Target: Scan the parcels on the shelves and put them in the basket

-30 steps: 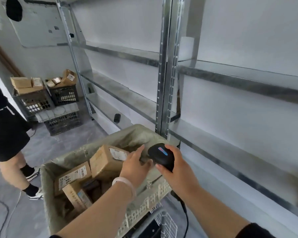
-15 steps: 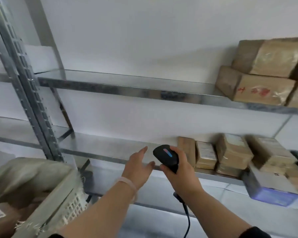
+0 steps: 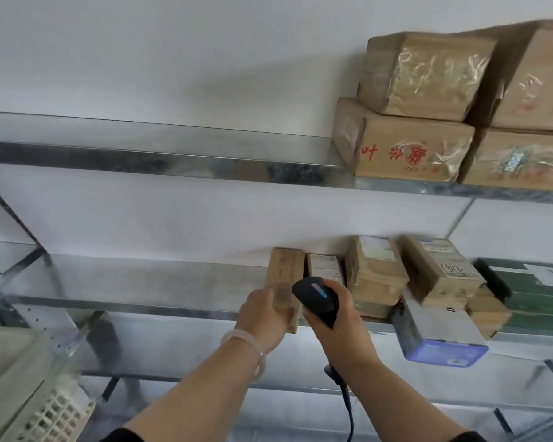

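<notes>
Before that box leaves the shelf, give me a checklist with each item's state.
1. Left hand grips box: ok, thumb on its front.
2. Right hand holds scanner: ok, light strip on.
3. Scanner aimed at a barcode: cannot tell, print on the box is blurred.
4. Box free to pull off shelf: ok, nothing lies on it; neighbour box stands at its right.
5. Basket near: ok, corner shows lower left; room inside, cannot tell.
</notes>
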The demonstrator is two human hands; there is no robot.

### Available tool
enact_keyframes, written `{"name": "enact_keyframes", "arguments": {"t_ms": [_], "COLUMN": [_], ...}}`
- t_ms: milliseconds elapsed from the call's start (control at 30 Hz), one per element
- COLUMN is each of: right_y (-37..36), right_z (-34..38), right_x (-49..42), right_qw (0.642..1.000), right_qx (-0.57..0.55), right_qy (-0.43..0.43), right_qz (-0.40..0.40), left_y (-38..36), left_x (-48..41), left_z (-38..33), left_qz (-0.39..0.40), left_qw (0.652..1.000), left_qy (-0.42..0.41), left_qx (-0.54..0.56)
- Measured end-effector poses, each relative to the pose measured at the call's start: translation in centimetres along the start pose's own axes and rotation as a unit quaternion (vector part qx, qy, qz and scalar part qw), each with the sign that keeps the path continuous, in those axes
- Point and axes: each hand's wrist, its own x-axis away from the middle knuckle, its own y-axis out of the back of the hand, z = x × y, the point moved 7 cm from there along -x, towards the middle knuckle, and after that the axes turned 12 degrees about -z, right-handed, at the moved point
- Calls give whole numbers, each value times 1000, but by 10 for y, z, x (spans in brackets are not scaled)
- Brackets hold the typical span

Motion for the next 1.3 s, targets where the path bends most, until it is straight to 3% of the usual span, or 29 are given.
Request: {"name": "enact_keyframes", "arguments": {"t_ms": [467,600,700,900,1000,1133,1233,1300], "right_y": [-36,-32,-29,-26,-24,-17,-14,-14], "right_z": [-65,-77,-77,-57,-44,-16,-3,6], "right_x": [-44,-48,-56,-57,-51,-38,-19,-3], "right_qw": [996,994,992,987,983,978,976,978], "right_qx": [-39,-54,-87,-141,-169,-208,-219,-211], "right_qy": [-69,-74,-78,-50,-50,-26,-9,10], "right_qz": [50,51,45,53,46,5,-9,0], "left_y": [-71,-65,-52,-33,-21,-15,-1,10], "left_x": [-51,-49,-40,-9,0,9,13,20], "left_z": [26,33,45,48,42,28,30,30], "left_qz": [-6,-57,-96,-145,-129,-35,-60,-74], "left_qw": [976,986,989,959,946,963,988,986], "left_qy": [38,67,114,140,131,82,57,76], "left_qx": [-214,-143,-16,198,265,253,127,128]}}
